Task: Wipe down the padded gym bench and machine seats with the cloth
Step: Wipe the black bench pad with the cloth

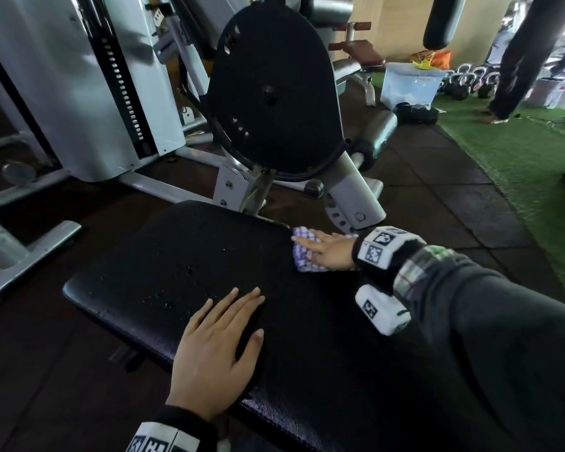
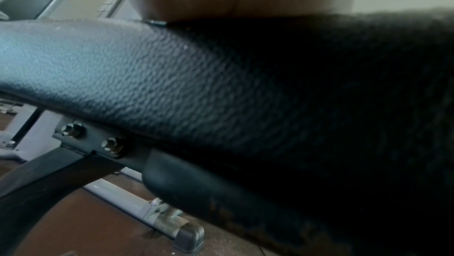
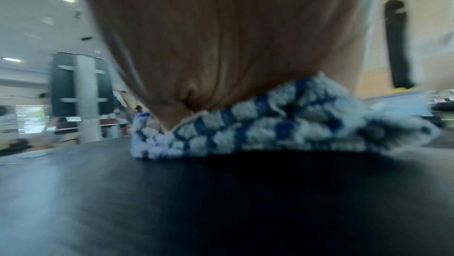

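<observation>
Blue-and-white checked cloth (image 1: 302, 252) on black pebbled bench pad (image 1: 163, 272); green turf (image 1: 516, 151), white machine frame (image 1: 79, 93).

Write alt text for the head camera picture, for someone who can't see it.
A right hand presses a blue checked cloth flat on the far edge of a black padded bench, while the left hand rests flat nearer. Water droplets dot the pad.

Open bench pad (image 1: 177, 272) leftward; black machine disc (image 1: 271, 93) close beyond.
</observation>
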### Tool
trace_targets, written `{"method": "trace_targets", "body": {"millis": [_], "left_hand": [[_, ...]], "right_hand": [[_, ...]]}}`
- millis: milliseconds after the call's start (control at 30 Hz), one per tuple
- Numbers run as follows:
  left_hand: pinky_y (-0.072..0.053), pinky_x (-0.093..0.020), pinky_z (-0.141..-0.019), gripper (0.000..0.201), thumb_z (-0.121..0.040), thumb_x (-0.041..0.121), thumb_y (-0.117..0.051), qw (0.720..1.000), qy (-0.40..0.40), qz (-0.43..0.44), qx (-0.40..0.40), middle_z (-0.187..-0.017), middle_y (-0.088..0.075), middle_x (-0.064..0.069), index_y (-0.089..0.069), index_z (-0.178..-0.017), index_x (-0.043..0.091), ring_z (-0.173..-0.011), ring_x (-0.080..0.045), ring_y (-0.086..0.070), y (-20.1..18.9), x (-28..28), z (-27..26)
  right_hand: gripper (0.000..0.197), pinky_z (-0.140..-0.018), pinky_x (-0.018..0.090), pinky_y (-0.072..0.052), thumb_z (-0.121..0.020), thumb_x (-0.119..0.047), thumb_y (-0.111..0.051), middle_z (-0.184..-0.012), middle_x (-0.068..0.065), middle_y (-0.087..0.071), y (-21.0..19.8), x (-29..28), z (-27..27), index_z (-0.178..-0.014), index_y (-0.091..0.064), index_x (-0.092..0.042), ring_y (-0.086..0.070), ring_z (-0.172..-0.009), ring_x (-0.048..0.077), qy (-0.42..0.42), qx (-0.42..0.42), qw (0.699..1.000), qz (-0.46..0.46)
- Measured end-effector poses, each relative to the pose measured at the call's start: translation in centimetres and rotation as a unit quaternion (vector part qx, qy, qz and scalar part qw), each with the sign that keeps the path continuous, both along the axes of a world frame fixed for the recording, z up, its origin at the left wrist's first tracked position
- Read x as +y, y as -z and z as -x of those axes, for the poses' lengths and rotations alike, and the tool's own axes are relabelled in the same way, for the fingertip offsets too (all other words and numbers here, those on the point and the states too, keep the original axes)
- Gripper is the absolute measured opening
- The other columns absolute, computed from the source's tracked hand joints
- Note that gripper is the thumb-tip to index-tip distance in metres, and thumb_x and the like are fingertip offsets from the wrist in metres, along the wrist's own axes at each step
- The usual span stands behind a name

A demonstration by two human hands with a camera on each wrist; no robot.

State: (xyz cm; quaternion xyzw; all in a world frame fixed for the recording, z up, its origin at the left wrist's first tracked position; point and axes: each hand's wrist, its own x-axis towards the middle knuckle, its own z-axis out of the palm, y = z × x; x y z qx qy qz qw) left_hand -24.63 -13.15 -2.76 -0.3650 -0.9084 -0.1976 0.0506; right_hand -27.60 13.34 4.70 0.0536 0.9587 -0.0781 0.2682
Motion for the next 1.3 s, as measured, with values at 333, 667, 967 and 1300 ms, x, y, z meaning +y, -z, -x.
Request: {"method": "trace_targets", "body": {"millis": [333,667,967,1300], "left_hand": [[-0.013,-0.027,-0.117,0.049,-0.093,0.05,-0.031,1.0,-0.006,0.01,-0.007,-0.145,-0.033,0.033,-0.043,-0.14,0.039,-0.141,0.008,-0.016,-0.3,0.0,-0.1],[-0.012,-0.026,-0.116,0.048,-0.095,0.05,-0.03,1.0,-0.002,0.014,-0.009,-0.146,-0.031,0.033,-0.04,-0.141,0.04,-0.141,0.007,-0.017,-0.4,-0.1,-0.1],[-0.016,-0.029,-0.116,0.047,-0.095,0.049,-0.032,1.0,0.003,0.004,-0.004,-0.146,-0.034,0.031,-0.043,-0.14,0.038,-0.141,0.005,-0.02,-0.1,-0.1,0.0],[-0.012,-0.029,-0.117,0.049,-0.095,0.052,-0.029,1.0,0.014,0.008,0.001,-0.148,-0.031,0.03,-0.044,-0.139,0.038,-0.142,0.007,-0.015,0.0,-0.2,0.2]], "right_hand": [[0.046,-0.1,0.026,-0.031,-0.101,-0.024,-0.034,-0.14,0.012,-0.037,1.6,9.2,-6.9,-0.142,-0.019,-0.009,-0.039,-0.128,0.025,0.217,-0.035,0.971,0.088],[0.047,-0.091,0.019,-0.024,-0.104,-0.022,-0.022,-0.151,0.014,-0.025,-1.0,0.8,3.7,-0.146,-0.017,-0.002,-0.029,-0.137,0.024,0.112,-0.011,0.993,0.031],[0.05,-0.102,0.016,-0.022,-0.101,-0.015,-0.035,-0.152,0.007,-0.019,0.1,7.2,-3.1,-0.145,-0.014,-0.006,-0.02,-0.139,0.018,0.17,-0.08,0.973,0.137],[0.05,-0.11,0.032,-0.02,-0.101,-0.026,-0.036,-0.151,0.012,-0.028,0.1,1.1,2.3,-0.147,-0.022,-0.011,-0.027,-0.139,0.027,0.121,0.041,0.99,0.055]]}}
